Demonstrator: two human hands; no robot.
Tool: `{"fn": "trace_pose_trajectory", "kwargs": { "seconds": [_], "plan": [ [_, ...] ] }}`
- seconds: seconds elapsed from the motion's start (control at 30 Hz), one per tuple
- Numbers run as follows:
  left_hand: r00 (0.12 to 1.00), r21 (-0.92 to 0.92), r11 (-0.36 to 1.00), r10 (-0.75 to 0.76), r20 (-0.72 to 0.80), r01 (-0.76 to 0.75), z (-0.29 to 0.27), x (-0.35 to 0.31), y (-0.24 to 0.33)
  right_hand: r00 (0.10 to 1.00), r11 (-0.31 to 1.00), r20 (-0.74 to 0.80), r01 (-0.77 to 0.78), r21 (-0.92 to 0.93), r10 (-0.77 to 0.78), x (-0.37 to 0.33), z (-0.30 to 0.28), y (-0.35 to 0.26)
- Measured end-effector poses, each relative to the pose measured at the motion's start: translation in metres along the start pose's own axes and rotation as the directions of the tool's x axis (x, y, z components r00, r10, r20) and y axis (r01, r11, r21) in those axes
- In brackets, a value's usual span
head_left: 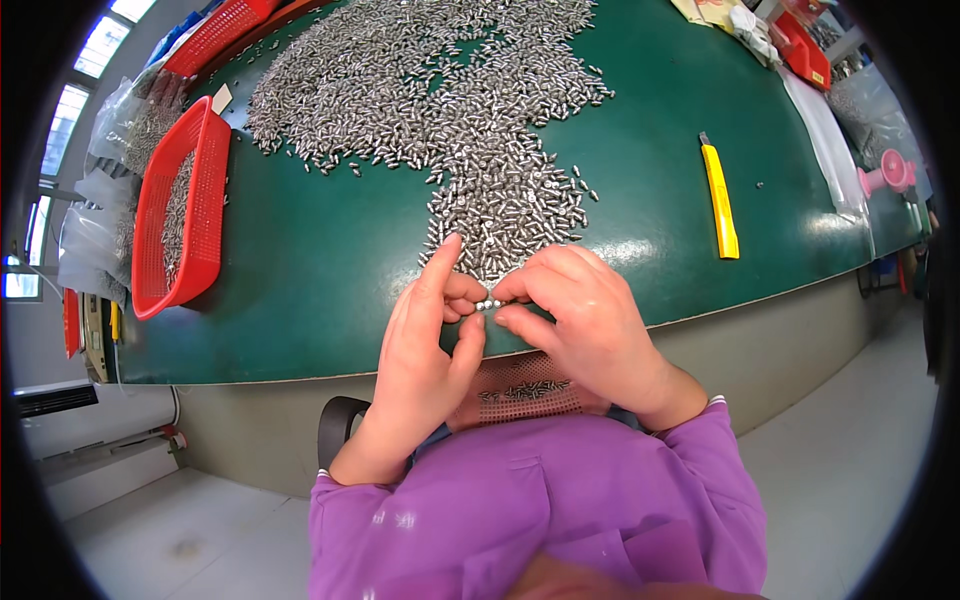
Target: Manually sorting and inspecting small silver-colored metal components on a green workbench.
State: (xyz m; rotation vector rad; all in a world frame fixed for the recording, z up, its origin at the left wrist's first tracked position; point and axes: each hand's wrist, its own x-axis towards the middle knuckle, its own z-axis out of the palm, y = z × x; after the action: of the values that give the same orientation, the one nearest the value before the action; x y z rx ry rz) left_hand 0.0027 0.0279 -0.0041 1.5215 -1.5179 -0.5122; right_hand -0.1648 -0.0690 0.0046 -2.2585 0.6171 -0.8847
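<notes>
Silver metal pieces [488, 304] sit clustered between both hands' fingertips, near the bench's [330, 260] front edge, too small to tell where each long axis points. The left hand [415, 335] has its grip nearly closed on them, thumb opposite curled fingers, index extended toward the far edge. The right hand [590, 315] pinches them from the right, palm down, wrist angled inward. Just beyond, a pile [500, 190] of pointed pieces, variously turned, spreads toward the far edge.

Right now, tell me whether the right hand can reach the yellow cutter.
Probably yes: only green tabletop shows between the right hand and the yellow cutter, though the hand's fingertips are at small metal parts.
</notes>
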Motion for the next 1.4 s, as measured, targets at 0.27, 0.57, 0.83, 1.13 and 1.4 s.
{"fn": "trace_pose_trajectory", "kwargs": {
  "seconds": [0.27,0.57,0.83,1.13,1.4],
  "plan": [
    [0.999,0.023,1.0,0.021,-0.03,-0.021,0.002,0.001,-0.001,1.0,0.999,-0.03,-0.012,-0.035,0.011,-0.005,-0.002,-0.001],
    [0.999,0.044,0.999,0.02,-0.027,-0.019,0.003,0.001,0.001,0.999,0.999,-0.035,-0.012,-0.049,0.01,-0.003,-0.002,-0.002],
    [0.999,0.054,0.999,0.01,-0.03,-0.008,0.003,0.001,0.002,0.999,0.995,-0.004,0.043,-0.084,-0.044,-0.004,-0.004,-0.001],
    [1.0,0.042,0.999,0.003,-0.028,-0.002,0.003,0.001,0.001,1.0,0.991,-0.021,0.015,-0.131,-0.017,-0.006,-0.007,0.001],
    [1.0,0.045,0.999,0.009,-0.026,-0.008,0.002,0.0,-0.001,1.0,0.998,0.02,0.024,-0.053,-0.023,-0.006,-0.012,-0.001]
  ]
}}
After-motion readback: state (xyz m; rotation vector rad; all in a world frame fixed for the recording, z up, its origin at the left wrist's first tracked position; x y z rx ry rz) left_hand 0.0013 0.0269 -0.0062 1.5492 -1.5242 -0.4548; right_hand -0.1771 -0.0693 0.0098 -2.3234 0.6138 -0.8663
